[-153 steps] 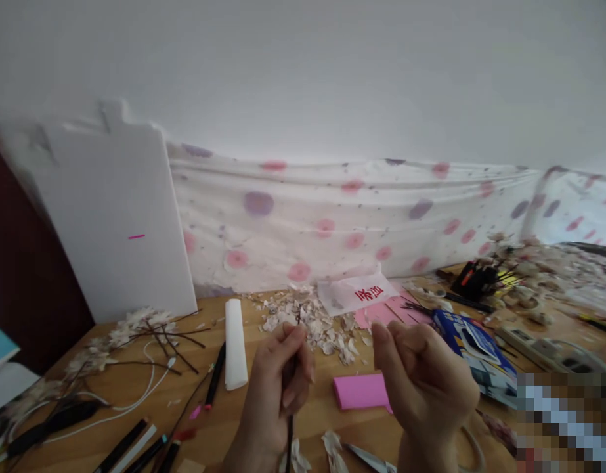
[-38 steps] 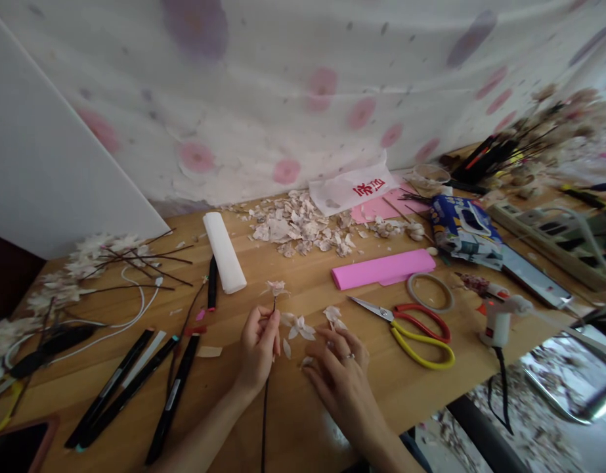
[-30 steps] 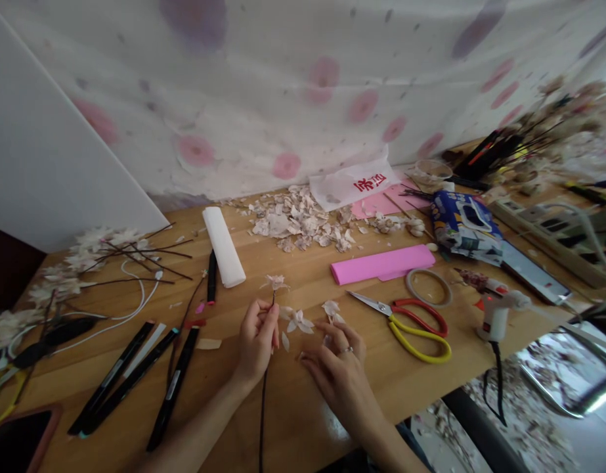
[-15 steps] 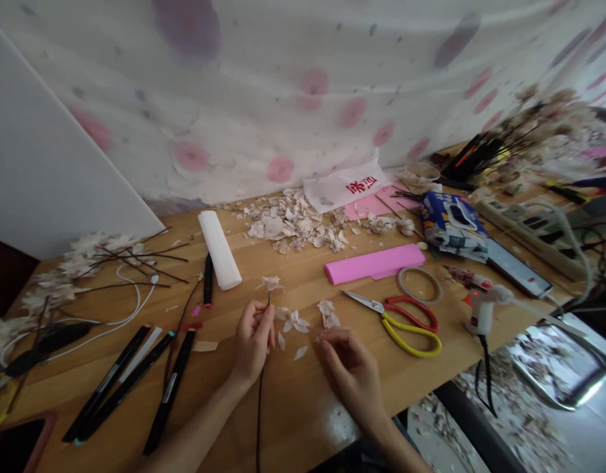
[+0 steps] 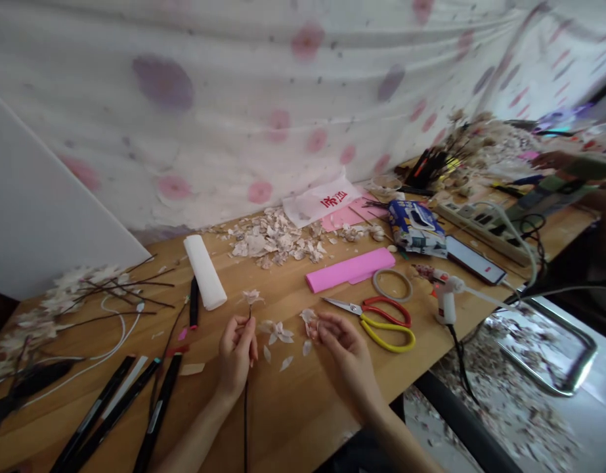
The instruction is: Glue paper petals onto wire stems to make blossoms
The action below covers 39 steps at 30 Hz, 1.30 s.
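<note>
My left hand [image 5: 238,351] is closed in a pinch round the thin dark stem [image 5: 246,414] of an artificial flower. Its pale pinkish blossom [image 5: 251,297] stands upright just above my fingertips. My right hand [image 5: 343,341] has thumb and fingers pinched together at a pale petal [image 5: 310,323] above the tabletop, partly hidden by the fingertips. Between the hands lies a cluster of joined petals [image 5: 278,332], with loose single petals [image 5: 286,362] in front of it. Red-and-yellow-handled scissors [image 5: 376,318] lie open just right of my right hand.
Behind are a petal heap [image 5: 278,238], white paper roll [image 5: 205,272] and pink roll [image 5: 350,269]. Tape [image 5: 392,285], a glue gun [image 5: 446,295], wipes [image 5: 417,226] and a phone [image 5: 475,260] lie right; markers [image 5: 157,410] and finished stems [image 5: 81,292] left. Another person's sleeve [image 5: 591,166] shows far right.
The view has swung to the right, bringing another person's arms into sight. My right hand has moved forward to the petals, and a loose petal now shows beside its fingertips. My left hand keeps its grip.
</note>
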### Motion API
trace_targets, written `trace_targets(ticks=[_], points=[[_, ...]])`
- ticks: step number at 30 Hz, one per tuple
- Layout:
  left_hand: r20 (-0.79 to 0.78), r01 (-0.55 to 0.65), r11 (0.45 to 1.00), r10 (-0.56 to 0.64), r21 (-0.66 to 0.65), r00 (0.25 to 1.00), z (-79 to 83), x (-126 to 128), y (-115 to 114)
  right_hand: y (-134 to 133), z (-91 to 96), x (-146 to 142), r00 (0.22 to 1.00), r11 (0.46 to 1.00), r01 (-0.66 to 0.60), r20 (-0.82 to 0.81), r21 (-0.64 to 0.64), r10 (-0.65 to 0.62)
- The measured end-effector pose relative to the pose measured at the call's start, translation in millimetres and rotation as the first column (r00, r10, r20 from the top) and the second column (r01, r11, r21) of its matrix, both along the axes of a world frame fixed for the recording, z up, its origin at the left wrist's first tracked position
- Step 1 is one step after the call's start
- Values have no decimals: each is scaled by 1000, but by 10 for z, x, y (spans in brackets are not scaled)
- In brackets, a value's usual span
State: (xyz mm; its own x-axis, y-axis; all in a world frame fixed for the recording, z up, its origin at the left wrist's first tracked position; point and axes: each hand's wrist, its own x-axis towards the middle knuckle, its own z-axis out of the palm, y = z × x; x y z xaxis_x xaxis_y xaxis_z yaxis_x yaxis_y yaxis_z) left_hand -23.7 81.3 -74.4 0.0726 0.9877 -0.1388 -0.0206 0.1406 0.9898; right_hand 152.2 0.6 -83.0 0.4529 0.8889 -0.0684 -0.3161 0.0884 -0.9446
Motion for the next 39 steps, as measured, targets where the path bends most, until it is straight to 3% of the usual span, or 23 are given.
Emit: trace_targets(ticks=[3,6,12,16,20,24,26,30,35,39], points=[[32,6,1000,-6,11,999,73,10,21,173,325,144,995,997,-65,-77,36,67],[103,38,998,-43,46,994,286,71,68,386,732,254,984,987,-132,-105,92,142],[261,93,982,-134,163,956,1003,201,213,734,1520,286,958,931,-279,-2,234,287],[420,105,985,-154,138,894,1431,220,219,868,1843,260,959,900,-281,63,333,276],[497,51,990,-109,129,861,1606,251,208,956,1932,200,981,888,-194,112,416,161],[424,68,981,-141,183,895,1602,335,248,993,1892,106,987,880,-115,153,462,49],[379,-19,976,-66,217,923,1608,406,247,1012,1871,56,989,887,-108,140,448,49],[375,-258,948,174,187,911,1688,573,213,1076,1863,-22,988,862,-151,55,483,142],[389,-396,907,316,144,865,1738,676,239,1128,1827,-58,941,822,-322,64,469,332],[369,-429,892,354,143,859,1715,660,284,1141,1758,-88,894,802,-443,134,401,427]])
